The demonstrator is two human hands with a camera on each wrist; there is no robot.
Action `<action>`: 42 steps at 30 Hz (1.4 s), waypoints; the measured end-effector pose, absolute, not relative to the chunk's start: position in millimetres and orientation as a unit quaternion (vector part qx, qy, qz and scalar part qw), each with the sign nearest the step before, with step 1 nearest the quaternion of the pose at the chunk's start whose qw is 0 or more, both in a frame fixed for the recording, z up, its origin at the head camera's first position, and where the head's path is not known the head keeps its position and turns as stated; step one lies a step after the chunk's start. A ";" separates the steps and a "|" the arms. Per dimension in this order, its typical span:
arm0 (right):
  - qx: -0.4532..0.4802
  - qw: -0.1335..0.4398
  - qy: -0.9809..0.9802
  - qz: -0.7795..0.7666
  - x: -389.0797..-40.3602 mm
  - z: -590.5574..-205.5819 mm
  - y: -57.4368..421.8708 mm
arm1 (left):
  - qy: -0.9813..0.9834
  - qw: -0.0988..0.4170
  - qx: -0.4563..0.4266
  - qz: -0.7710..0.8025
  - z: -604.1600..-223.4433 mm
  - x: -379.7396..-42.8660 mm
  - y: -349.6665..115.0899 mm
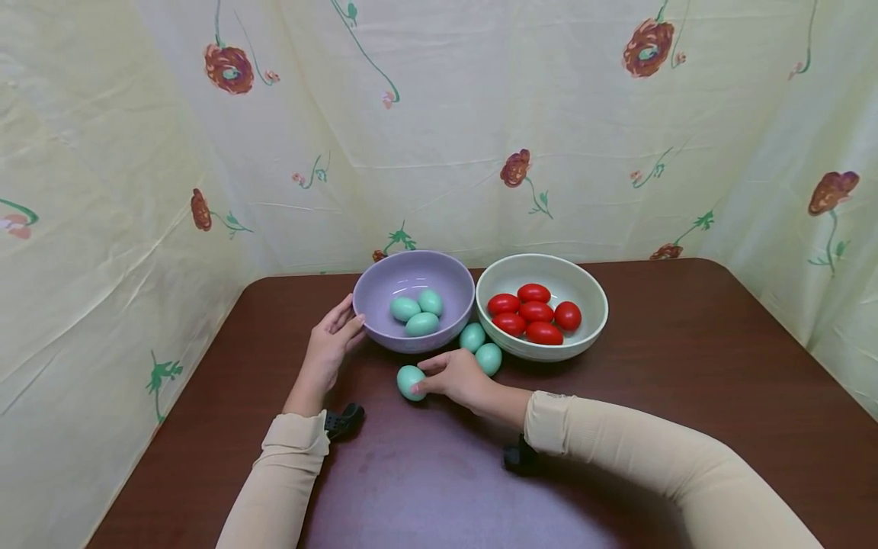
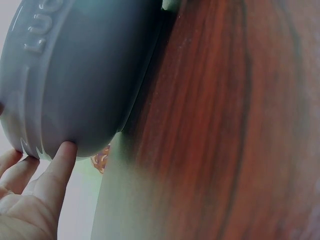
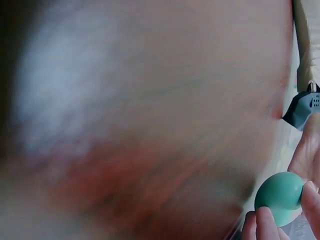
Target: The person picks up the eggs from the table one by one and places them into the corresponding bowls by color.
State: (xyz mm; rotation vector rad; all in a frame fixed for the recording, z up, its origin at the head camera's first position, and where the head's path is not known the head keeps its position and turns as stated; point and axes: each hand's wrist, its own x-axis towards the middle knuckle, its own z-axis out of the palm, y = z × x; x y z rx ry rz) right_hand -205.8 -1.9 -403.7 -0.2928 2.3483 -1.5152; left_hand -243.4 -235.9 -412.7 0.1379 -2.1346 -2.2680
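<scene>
Between the thumb and fingers of my right hand (image 1: 461,377) is a pale green egg (image 1: 411,383), held over the table in front of the purple bowl (image 1: 414,342). The right wrist view shows the same egg (image 3: 279,196) at lower right, pinched by fingertips. My left hand (image 1: 328,345) rests its fingers and thumb against the left side of the purple bowl; the left wrist view shows the fingertips touching its outer wall. Three green eggs (image 1: 421,324) lie in that bowl. Two more green eggs (image 1: 488,359) lie on the table just behind my right hand.
A white bowl (image 1: 595,306) with several red eggs (image 1: 536,312) stands beside the purple bowl on its right. Both stand toward the back of the dark brown table (image 1: 693,366). A flowered cloth (image 1: 439,130) hangs behind and at the sides.
</scene>
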 end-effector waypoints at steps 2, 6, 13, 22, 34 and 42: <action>-0.108 0.162 0.824 -0.532 -205.4 -402.7 -0.1 | -0.685 0.010 0.043 -0.727 -413.1 -243.2 -235.8; -0.111 0.165 0.822 -0.533 -205.0 -398.7 3.3 | -0.683 0.012 0.040 -0.729 -413.8 -243.4 -234.7; -0.113 0.176 0.820 -0.533 -205.5 -379.4 6.4 | -0.688 0.015 0.039 -0.725 -413.3 -243.8 -234.3; -0.106 0.178 0.790 -0.577 -211.8 -357.4 6.9 | -0.689 0.012 0.036 -0.724 -414.4 -242.7 -236.4; -0.111 0.148 0.836 -0.517 -230.8 -328.8 3.8 | -0.690 0.010 0.036 -0.723 -415.4 -241.2 -237.0; -0.102 0.136 0.844 -0.509 -241.9 -327.1 -4.1 | -0.685 0.014 0.032 -0.727 -416.3 -241.9 -238.7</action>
